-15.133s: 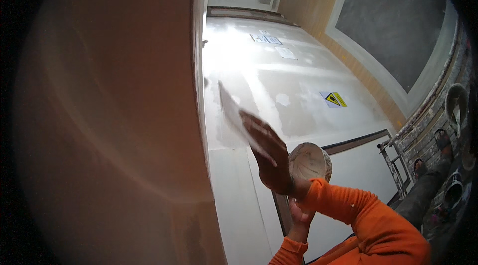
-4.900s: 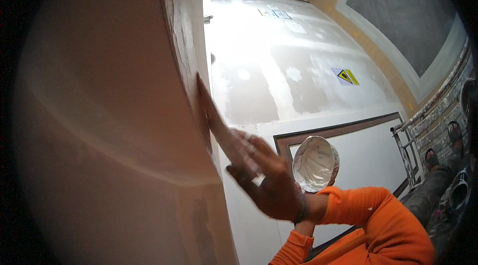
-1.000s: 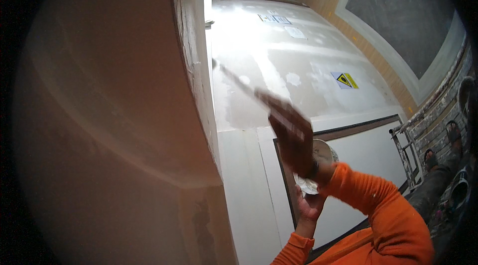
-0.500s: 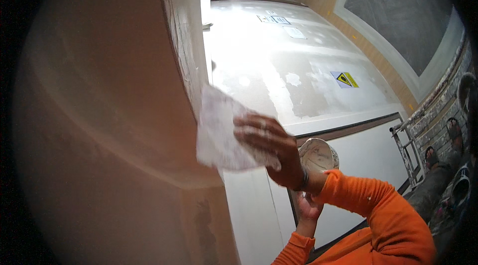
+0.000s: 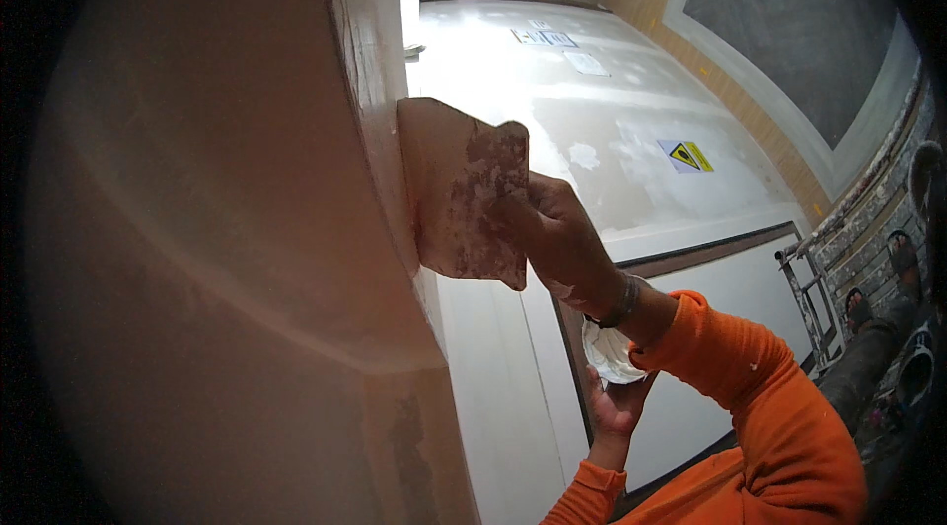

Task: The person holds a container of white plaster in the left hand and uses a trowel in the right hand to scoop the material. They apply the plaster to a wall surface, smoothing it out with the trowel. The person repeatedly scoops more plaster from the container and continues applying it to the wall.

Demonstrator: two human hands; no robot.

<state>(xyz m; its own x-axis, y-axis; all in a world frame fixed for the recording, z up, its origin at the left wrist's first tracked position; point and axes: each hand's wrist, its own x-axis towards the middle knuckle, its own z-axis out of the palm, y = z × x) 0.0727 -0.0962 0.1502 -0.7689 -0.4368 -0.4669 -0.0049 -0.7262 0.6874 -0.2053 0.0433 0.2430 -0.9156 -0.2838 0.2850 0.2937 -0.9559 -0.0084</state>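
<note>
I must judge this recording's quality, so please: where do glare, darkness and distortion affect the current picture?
In the head view, glare washes out part of the pale wall; head view: the brown surface at left is dim and the corners black; head view: the grey panel shows bent edges near the rim; head view: the scraper in the right hand looks fairly sharp.

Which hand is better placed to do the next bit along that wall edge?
Probably the right hand: it grips the flat scraper, whose blade appears to meet the narrow wall edge. The left hand is farther away, supporting the white-smeared bowl.
</note>
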